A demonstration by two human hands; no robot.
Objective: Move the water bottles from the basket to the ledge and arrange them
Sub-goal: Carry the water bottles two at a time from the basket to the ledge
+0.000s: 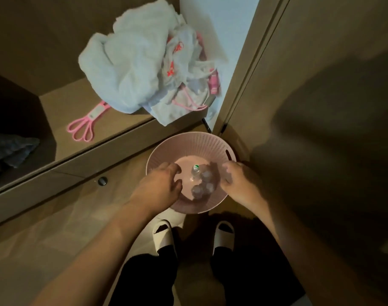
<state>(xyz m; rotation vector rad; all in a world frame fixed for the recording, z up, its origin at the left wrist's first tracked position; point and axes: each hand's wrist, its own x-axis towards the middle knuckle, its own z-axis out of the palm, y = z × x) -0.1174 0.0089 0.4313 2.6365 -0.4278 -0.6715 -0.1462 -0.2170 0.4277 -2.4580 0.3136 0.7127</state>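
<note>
I'm looking straight down at a round pink basket [189, 146] on the floor, tucked against the base of the ledge [113, 131]. Inside it stands a small cluster of clear water bottles [200, 181], seen from the top; one shows a green-and-white cap [196, 166], the rest are too blurred for me to count with any confidence. None of them is on the ledge yet.

Both hands are over the basket. The left hand [161, 184] hangs above the near-left rim, fingers loosely bent and spread, holding nothing that I can see. The right hand [237, 178] is at the right rim, fingers curled down beside the bottles; whether it grips a bottle or the rim, I cannot tell, the fingertips are smeared.

Up on the ledge, a heap of white towels and plastic bags [144, 62] fills the far corner by the wall, with a pink hanger [87, 122] lying flat just beside it. A dark cloth [9, 151] sits at the far left. Below, two white slippers [164, 235] point at the basket.
</note>
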